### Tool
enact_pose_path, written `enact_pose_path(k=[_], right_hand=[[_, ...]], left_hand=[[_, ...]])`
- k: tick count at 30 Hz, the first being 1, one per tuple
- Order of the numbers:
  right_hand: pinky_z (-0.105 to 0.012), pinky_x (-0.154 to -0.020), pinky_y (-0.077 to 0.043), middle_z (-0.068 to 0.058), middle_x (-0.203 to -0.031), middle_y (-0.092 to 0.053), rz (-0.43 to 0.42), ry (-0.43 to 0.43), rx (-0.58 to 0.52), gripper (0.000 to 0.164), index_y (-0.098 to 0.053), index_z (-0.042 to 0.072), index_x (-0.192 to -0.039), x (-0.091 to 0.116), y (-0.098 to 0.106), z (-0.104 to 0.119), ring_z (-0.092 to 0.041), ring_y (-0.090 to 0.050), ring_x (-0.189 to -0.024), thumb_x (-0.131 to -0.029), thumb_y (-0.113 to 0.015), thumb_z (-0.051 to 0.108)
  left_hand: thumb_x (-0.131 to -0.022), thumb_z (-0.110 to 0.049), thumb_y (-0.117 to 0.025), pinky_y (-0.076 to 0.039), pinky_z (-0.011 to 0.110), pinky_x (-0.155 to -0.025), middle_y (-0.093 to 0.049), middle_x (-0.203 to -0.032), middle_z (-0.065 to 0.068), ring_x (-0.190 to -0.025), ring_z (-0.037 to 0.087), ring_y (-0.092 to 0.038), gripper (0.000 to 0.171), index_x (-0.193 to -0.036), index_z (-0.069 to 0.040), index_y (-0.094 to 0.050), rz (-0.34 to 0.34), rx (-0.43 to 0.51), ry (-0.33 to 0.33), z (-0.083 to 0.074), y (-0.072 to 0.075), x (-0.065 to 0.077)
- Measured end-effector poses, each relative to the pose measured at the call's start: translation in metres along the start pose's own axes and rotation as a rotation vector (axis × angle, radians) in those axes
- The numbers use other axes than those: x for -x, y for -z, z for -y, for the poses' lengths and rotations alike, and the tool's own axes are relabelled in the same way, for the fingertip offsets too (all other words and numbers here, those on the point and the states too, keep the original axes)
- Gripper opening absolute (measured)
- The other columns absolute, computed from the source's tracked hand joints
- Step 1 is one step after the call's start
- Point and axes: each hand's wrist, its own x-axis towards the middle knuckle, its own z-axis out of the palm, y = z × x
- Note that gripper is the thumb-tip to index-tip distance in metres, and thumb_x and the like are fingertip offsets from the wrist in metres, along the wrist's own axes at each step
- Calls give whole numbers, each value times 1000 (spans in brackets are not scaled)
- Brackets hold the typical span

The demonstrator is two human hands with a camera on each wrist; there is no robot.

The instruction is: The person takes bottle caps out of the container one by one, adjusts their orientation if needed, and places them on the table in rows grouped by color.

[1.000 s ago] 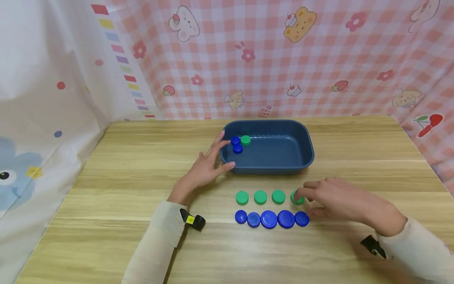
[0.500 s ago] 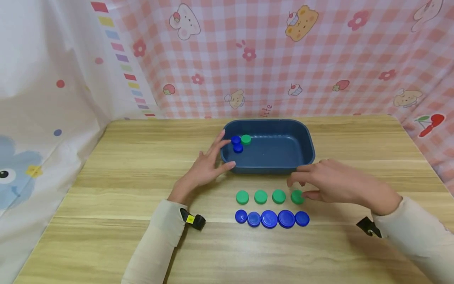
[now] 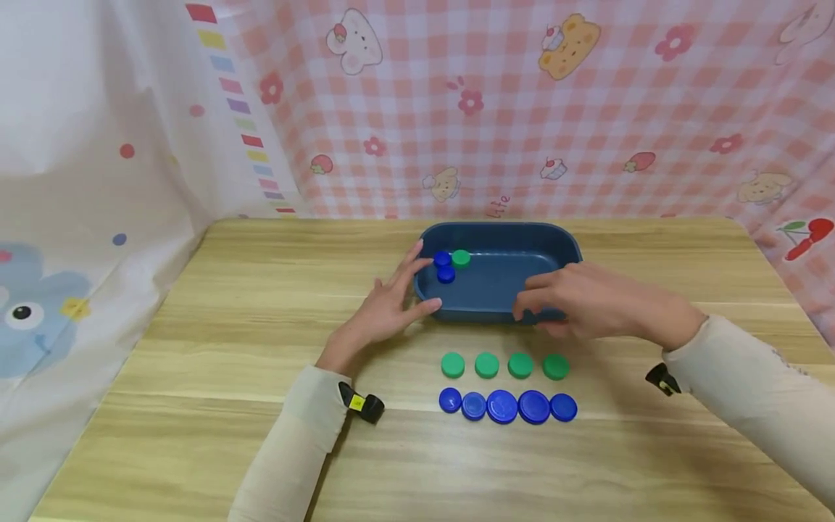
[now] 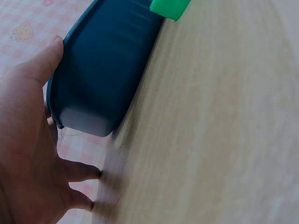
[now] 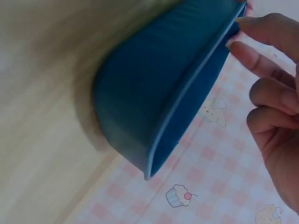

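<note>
My left hand (image 3: 385,312) rests at the left end of a dark blue tray (image 3: 502,317), its thumb and fingers spread along the rim. The left wrist view shows its thumb (image 4: 51,53) on the rim. Two blue bottle caps (image 3: 446,275) and a green bottle cap (image 3: 461,259) lie inside the tray at the left. Over the tray's front right rim is my right hand (image 3: 587,301), thumb and forefinger close together and the other fingers curled. I cannot tell whether a cap is between those fingertips.
Several green caps (image 3: 486,365) stand in a row in front of the tray. Nearer to me lies a row of blue caps (image 3: 502,407) of differing sizes. A pink checked cloth (image 3: 509,130) hangs behind the wooden table (image 3: 261,290).
My right hand has moved up and left, from the right end of the cap rows to the tray's front rim. My left hand stays at the tray.
</note>
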Motion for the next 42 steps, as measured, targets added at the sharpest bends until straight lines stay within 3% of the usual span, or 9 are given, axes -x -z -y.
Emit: enact_pose_path(k=[7,15,25,31,39,42], right_hand=[[-23,-52,-43,12,-95,-59,-16,69,39,29,-65,28,-104,-27,12,-18,-4,-50,-59,-80,-77,16],[-26,-54,-47,8,-91,-56,3,125,98,31,-64,27,-104,-58,22,-21,-7,-51,-62,-79,-80,19],[-36,-72,-51,5,-98,-58,171,44,103,31,-65,25,-110,-101,13,-26,-15,-58,-79,-82,-77,16],[-41,-79,-51,2,-106,-60,219,-7,76,34,-66,23,-113,-124,2,-29,-19,-60,-89,-82,-76,16],[-49,-91,-47,-7,-129,-57,282,-122,112,43,-61,24,-122,-139,-13,-36,-30,-57,-111,-82,-76,17],[-47,-87,-49,-7,-124,-58,291,-131,127,47,-60,23,-126,-141,-17,-38,-28,-60,-102,-82,-77,18]], left_hand=[[-91,-65,-44,-5,73,-101,10,-158,-15,-143,27,-17,74,-150,-28,-21,8,0,10,0,-1,1],[-90,-68,-42,-4,73,-101,10,-159,-14,-144,25,-15,75,-150,-29,-20,12,-5,10,0,2,-2],[-91,-66,-43,-4,72,-102,10,-159,-14,-142,29,-19,76,-152,-27,-18,21,1,17,1,2,0],[-91,-65,-44,-4,73,-102,10,-158,-15,-142,29,-20,76,-152,-27,-16,20,11,25,1,3,1],[-90,-69,-40,-4,74,-101,11,-158,-15,-141,27,-22,80,-153,-27,-14,20,11,7,3,0,1],[-89,-70,-39,-4,74,-101,12,-158,-16,-142,26,-21,81,-153,-27,-14,17,11,6,3,1,1]])
